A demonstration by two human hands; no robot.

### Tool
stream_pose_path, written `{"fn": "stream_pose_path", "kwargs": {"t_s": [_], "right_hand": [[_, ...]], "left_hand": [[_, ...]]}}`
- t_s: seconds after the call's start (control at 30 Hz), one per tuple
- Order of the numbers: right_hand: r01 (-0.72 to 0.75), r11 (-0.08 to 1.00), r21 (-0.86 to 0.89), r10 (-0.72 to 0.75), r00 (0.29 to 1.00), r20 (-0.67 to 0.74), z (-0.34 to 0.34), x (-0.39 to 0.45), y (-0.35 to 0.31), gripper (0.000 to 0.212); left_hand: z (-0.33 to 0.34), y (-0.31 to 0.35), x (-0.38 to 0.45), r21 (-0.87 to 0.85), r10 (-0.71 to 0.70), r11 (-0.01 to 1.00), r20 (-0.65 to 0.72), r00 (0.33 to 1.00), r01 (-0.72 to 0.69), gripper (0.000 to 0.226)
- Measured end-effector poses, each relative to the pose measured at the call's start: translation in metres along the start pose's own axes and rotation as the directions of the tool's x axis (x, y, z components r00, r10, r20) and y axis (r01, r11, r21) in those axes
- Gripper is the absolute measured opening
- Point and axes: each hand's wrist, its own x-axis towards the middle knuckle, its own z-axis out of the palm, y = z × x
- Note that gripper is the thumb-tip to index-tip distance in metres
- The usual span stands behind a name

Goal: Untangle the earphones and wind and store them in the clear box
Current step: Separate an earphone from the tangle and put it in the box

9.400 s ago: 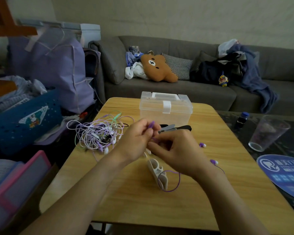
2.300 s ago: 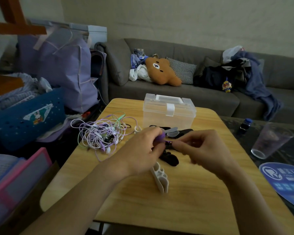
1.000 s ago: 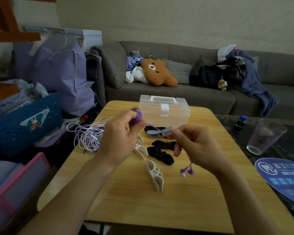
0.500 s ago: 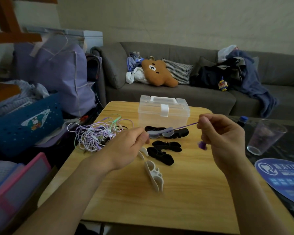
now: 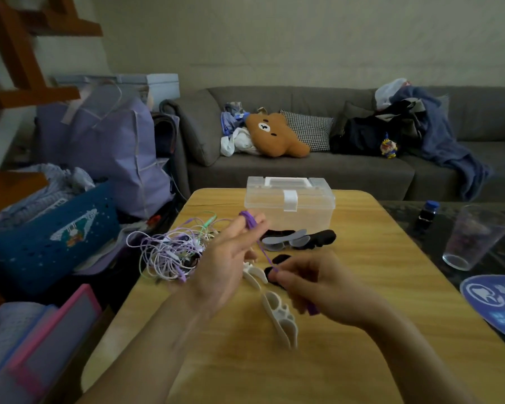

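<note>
A purple earphone cord (image 5: pixel 261 247) is wound in a few turns around the raised fingertips of my left hand (image 5: pixel 229 258), which is held up over the table with fingers extended. From there the cord runs down to my right hand (image 5: pixel 315 290), which pinches it; a purple earbud hangs under that hand. A tangled pile of pale purple, white and green earphones (image 5: pixel 169 249) lies on the table's left side. The clear box (image 5: pixel 289 204) stands closed at the table's far edge.
White cable winders (image 5: pixel 277 310) lie on the wooden table (image 5: pixel 362 330) between my hands; grey and black winders (image 5: pixel 298 240) lie before the box. A plastic cup (image 5: pixel 475 237) and small bottle stand right. Bags and bins crowd the left; a sofa is behind.
My right hand has come down from beside the box to low near my left, still pinching the cord. My left hand has risen, with cord now looped on its fingertips.
</note>
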Motion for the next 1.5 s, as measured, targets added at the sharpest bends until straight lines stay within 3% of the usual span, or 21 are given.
{"fn": "stream_pose_path", "kwargs": {"t_s": [0.07,0.13,0.2,0.3,0.37,0.43,0.53,0.6,0.77,0.87,0.97,1.13,1.27,1.37,1.5], "right_hand": [[0.049,0.999,0.010,-0.048,0.997,-0.067,0.007,0.001,-0.005,0.012],[0.121,0.992,0.046,-0.111,0.978,-0.179,0.009,0.000,-0.008,0.010],[0.150,0.987,0.058,-0.130,0.958,-0.256,0.007,0.000,-0.009,0.017],[0.131,0.981,-0.146,-0.178,0.906,-0.383,0.001,0.001,-0.003,0.020],[0.150,0.951,-0.272,-0.263,0.854,-0.448,-0.001,0.002,-0.001,0.015],[0.170,0.947,-0.272,-0.284,0.838,-0.466,-0.001,0.002,0.003,0.013],[0.116,0.988,-0.106,-0.152,0.882,-0.445,-0.001,0.006,0.008,0.016],[0.081,0.997,-0.015,-0.079,0.898,-0.433,0.002,0.011,0.010,0.013],[0.097,0.976,0.194,-0.004,0.904,-0.428,0.033,0.020,0.012,0.012],[0.159,0.954,0.254,-0.003,0.853,-0.522,0.046,0.026,0.012,0.015],[0.208,0.954,0.216,-0.043,0.808,-0.588,0.054,0.029,0.012,0.018],[0.233,0.971,0.044,-0.184,0.857,-0.480,0.060,0.025,0.012,0.023],[0.322,0.942,-0.095,-0.320,0.778,-0.541,0.061,0.023,0.010,0.016],[0.403,0.871,-0.280,-0.490,0.699,-0.521,0.059,0.020,0.004,0.016],[0.374,0.870,-0.320,-0.479,0.792,-0.377,0.046,0.017,0.004,0.016]], "left_hand": [[0.006,-0.005,-0.003,0.159,0.001,0.987,0.042,0.999,-0.008,0.073],[0.010,-0.010,-0.007,0.422,0.043,0.903,0.088,0.995,-0.076,0.050],[0.010,-0.013,-0.009,0.655,0.123,0.742,0.075,0.990,-0.142,0.034],[0.011,-0.016,-0.008,0.826,0.243,0.510,0.129,0.961,-0.240,0.028],[0.012,-0.017,-0.009,0.854,0.211,0.444,0.195,0.958,-0.271,0.016],[0.011,-0.017,-0.010,0.812,0.158,0.530,0.189,0.969,-0.244,0.019],[0.008,-0.013,-0.006,0.570,0.141,0.810,0.042,0.989,-0.140,0.040],[0.005,-0.013,-0.003,0.422,0.129,0.901,-0.042,0.991,-0.099,0.047],[-0.002,-0.012,-0.001,0.232,0.108,0.970,-0.127,0.986,-0.076,0.040],[-0.003,-0.005,-0.002,-0.012,0.027,1.000,-0.107,0.994,-0.029,0.035],[0.005,-0.006,-0.004,-0.150,-0.025,0.989,-0.095,0.995,0.010,0.049],[0.009,-0.009,-0.004,-0.104,-0.074,0.993,-0.252,0.965,0.049,0.057],[0.015,-0.012,-0.005,-0.070,0.073,0.992,-0.386,0.920,-0.108,0.057],[0.020,-0.013,-0.010,-0.013,0.205,0.972,-0.429,0.880,-0.233,0.042],[0.017,-0.015,-0.009,0.156,0.310,0.950,-0.352,0.883,-0.271,0.038]]}}
